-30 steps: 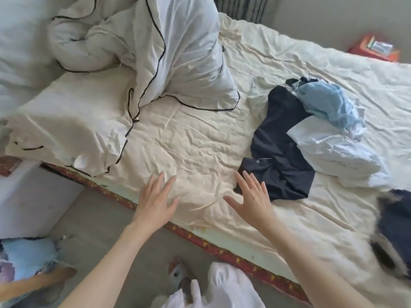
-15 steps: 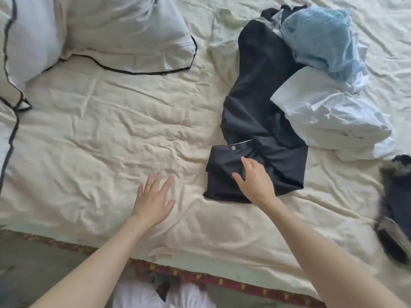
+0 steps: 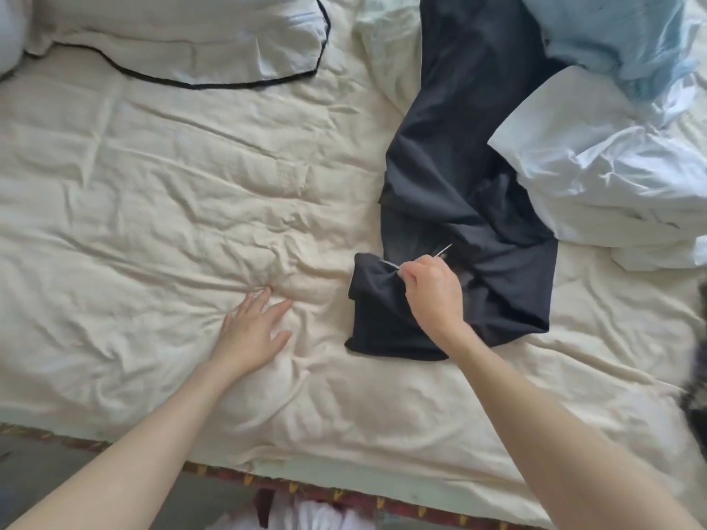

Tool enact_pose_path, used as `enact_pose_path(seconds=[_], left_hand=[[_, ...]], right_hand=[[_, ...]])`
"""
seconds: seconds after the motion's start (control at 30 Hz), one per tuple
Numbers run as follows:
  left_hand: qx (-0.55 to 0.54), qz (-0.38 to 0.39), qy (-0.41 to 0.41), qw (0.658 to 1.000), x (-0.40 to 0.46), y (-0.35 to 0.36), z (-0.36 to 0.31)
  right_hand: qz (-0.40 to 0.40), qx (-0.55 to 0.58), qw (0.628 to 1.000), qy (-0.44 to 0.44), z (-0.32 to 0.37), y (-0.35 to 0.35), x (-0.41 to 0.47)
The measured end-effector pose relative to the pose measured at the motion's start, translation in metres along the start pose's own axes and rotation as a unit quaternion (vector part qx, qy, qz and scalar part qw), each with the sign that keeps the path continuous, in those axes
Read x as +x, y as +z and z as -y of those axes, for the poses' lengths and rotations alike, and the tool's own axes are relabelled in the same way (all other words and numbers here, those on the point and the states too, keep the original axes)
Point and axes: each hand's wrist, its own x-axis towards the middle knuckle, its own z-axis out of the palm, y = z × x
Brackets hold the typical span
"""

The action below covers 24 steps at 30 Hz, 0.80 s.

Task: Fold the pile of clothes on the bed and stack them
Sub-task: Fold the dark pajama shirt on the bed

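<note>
With the right hand [image 3: 430, 290] pinching the dark garment [image 3: 459, 185] at its waistband, draw it clear while the left hand [image 3: 254, 327], flat and spread, steadies the bed sheet [image 3: 172, 204].

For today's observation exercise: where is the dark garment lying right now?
In the head view, the dark garment lies right of centre on the bed sheet, partly under the white garment; the right hand pinches its near edge.

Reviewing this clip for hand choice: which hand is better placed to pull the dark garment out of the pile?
Right. The right hand already pinches the dark garment at its near edge, while the left hand rests flat on the bedsheet, apart from the clothes.
</note>
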Motion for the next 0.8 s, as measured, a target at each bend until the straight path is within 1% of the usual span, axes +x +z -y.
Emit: enact_pose_path(seconds=[0.07,0.1,0.13,0.17,0.2,0.23,0.27,0.3,0.33,0.37,0.43,0.47,0.53,0.6,0.67,0.73,0.8], left_hand=[[-0.136,-0.073,0.035,0.987,-0.004,-0.011,-0.014],[-0.176,-0.089,0.074,0.978,-0.009,-0.018,-0.024],[-0.186,-0.088,0.131,0.97,-0.014,-0.024,-0.034],[-0.175,-0.074,0.188,0.964,-0.018,-0.029,-0.045],[-0.15,-0.053,0.233,0.959,-0.019,-0.031,-0.054],[-0.124,-0.039,0.262,0.956,-0.021,-0.031,-0.063],[-0.112,-0.038,0.27,0.956,-0.023,-0.029,-0.07],[-0.119,-0.048,0.261,0.957,-0.026,-0.029,-0.076],[-0.136,-0.066,0.249,0.957,-0.03,-0.028,-0.08],[-0.147,-0.089,0.244,0.954,-0.036,-0.028,-0.082],[-0.151,-0.103,0.251,0.951,-0.05,-0.027,-0.081],[-0.146,-0.093,0.249,0.953,-0.058,-0.026,-0.077],[-0.114,-0.058,0.212,0.969,-0.074,-0.026,-0.06],[-0.074,-0.022,0.162,0.984,-0.088,-0.029,-0.035],[-0.02,0.02,0.121,0.992,-0.098,-0.037,-0.012],[0.013,0.053,0.083,0.995,-0.1,-0.045,0.002],[0.03,0.066,0.067,0.995,-0.097,-0.049,0.006]], right_hand=[[-0.011,0.056,0.998,-0.017,0.012,-0.006,-0.018],[-0.015,0.081,0.996,-0.029,0.02,-0.009,-0.028],[-0.02,0.104,0.994,-0.042,0.028,-0.011,-0.039],[-0.025,0.126,0.99,-0.056,0.035,-0.012,-0.051],[-0.026,0.158,0.985,-0.06,0.042,-0.013,-0.061],[-0.02,0.202,0.978,-0.047,0.047,-0.015,-0.07],[-0.015,0.251,0.968,-0.019,0.051,-0.018,-0.077],[-0.013,0.297,0.955,0.011,0.053,-0.021,-0.082],[-0.014,0.328,0.944,0.032,0.055,-0.024,-0.086],[-0.012,0.338,0.94,0.034,0.055,-0.028,-0.091],[-0.011,0.325,0.946,0.001,0.056,-0.036,-0.099],[-0.018,0.308,0.951,-0.015,0.056,-0.039,-0.1],[-0.054,0.248,0.967,-0.033,0.051,-0.046,-0.096],[-0.088,0.176,0.98,-0.01,0.041,-0.052,-0.081],[-0.101,0.098,0.989,0.037,0.028,-0.058,-0.058],[-0.075,0.019,0.994,0.078,0.017,-0.062,-0.036],[-0.022,-0.029,0.993,0.112,0.011,-0.062,-0.016]])
